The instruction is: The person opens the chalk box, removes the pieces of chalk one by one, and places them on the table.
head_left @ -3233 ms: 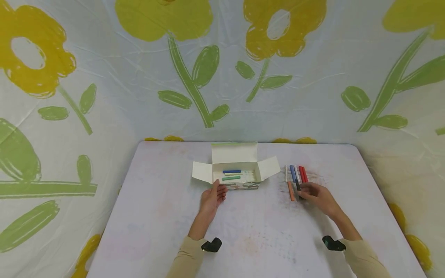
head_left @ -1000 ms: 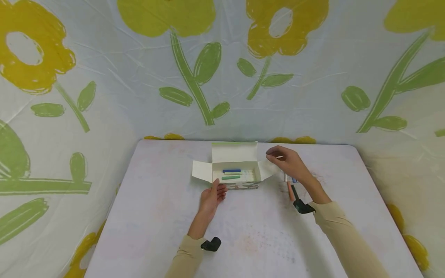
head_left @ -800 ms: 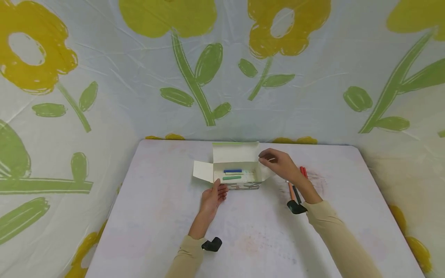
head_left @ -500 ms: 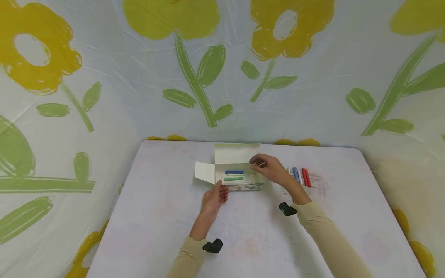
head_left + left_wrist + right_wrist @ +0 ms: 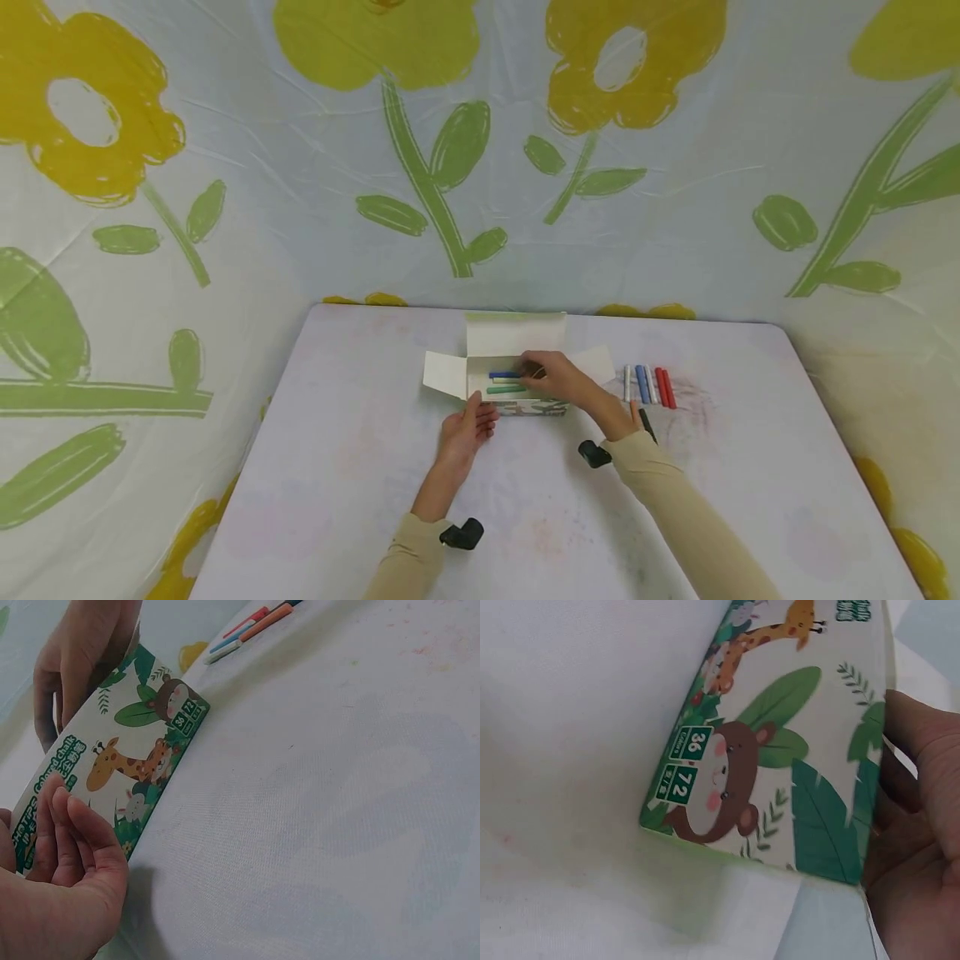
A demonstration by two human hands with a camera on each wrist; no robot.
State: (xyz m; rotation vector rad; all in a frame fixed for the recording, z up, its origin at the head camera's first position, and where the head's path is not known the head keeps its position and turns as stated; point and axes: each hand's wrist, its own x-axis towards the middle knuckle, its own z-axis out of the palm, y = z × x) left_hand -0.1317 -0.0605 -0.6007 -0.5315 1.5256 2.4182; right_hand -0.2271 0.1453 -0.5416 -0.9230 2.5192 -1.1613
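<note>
A chalk box [image 5: 532, 408] with animal pictures stands with its flaps spread. My left hand [image 5: 460, 429] holds its front left corner, thumb at the rim and fingers along the front wall. Inside lie a blue chalk stick [image 5: 501, 375], a pale chalk stick [image 5: 506, 381] and a green chalk stick [image 5: 505, 389]. My right hand [image 5: 553, 375] reaches over the box's right end, loosely bent fingers at the right ends of those sticks. From the right wrist view, its fingertips are hidden behind the box wall [image 5: 780, 772].
Right of the box, white, blue and red chalk sticks [image 5: 662, 387] lie in a row on the white table [image 5: 360, 467]. An orange chalk stick [image 5: 634, 413] and a black chalk stick [image 5: 648, 425] lie nearer me, partly behind my right forearm. Flowered cloth [image 5: 315, 183] surrounds the table.
My right hand has left the black chalk stick on the table and moved left into the box, its fingers lowering towards the sticks inside. My left hand stays at the box corner.
</note>
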